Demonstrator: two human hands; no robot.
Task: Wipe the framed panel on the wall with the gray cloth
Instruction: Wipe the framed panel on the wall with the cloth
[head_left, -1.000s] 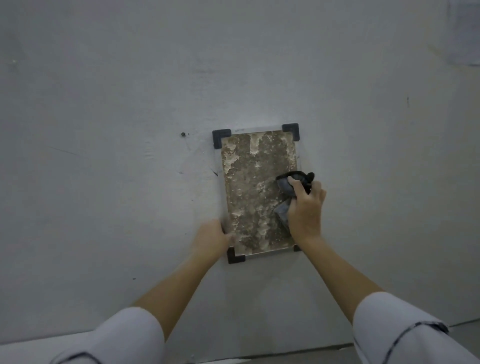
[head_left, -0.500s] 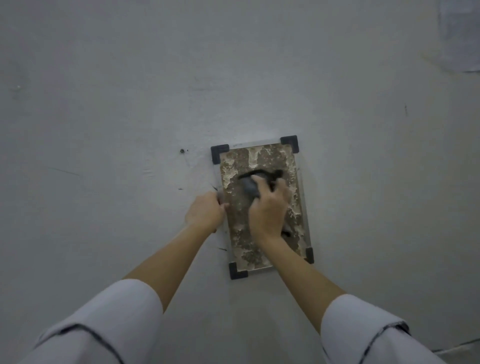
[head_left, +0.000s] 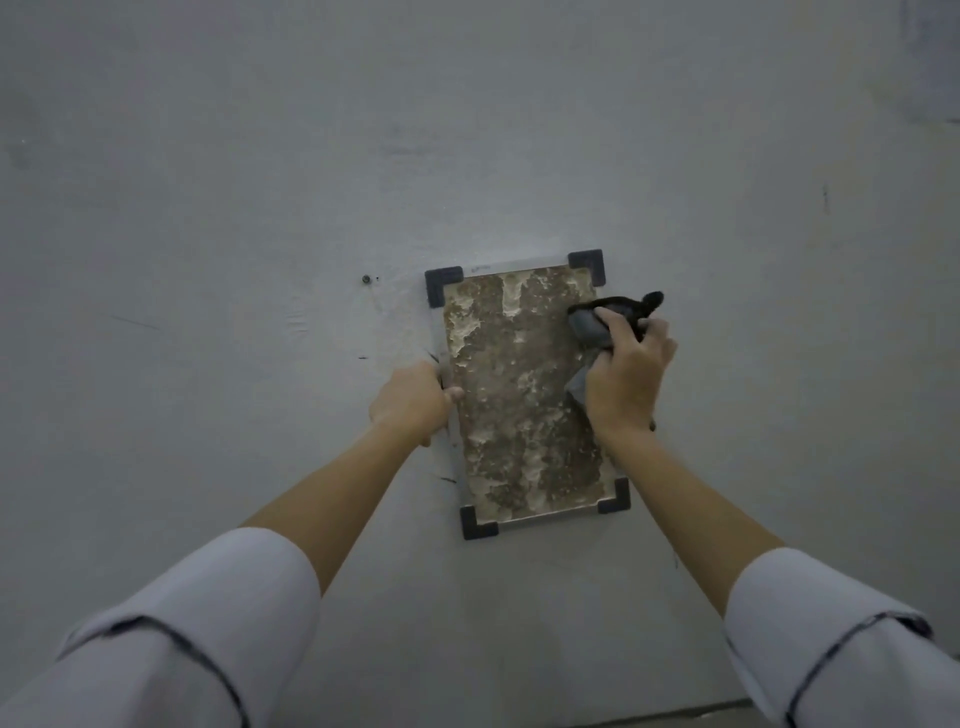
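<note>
A framed panel (head_left: 514, 395) hangs on the grey wall, a mottled brown and white rectangle with black corner brackets. My right hand (head_left: 626, 379) presses a bunched gray cloth (head_left: 597, 325) against the panel's upper right edge, and part of the cloth sticks out past the frame. My left hand (head_left: 410, 400) grips the middle of the panel's left edge, thumb on the face. The right hand hides part of the panel's right side.
A small screw or hole (head_left: 366, 279) sits in the wall left of the panel's top corner. Dark scuff marks (head_left: 447, 478) dot the wall near the left edge. Bare wall surrounds the panel on all sides.
My right hand with the cloth has moved from the panel's upper middle to its upper right edge. My left hand stays on the left edge.
</note>
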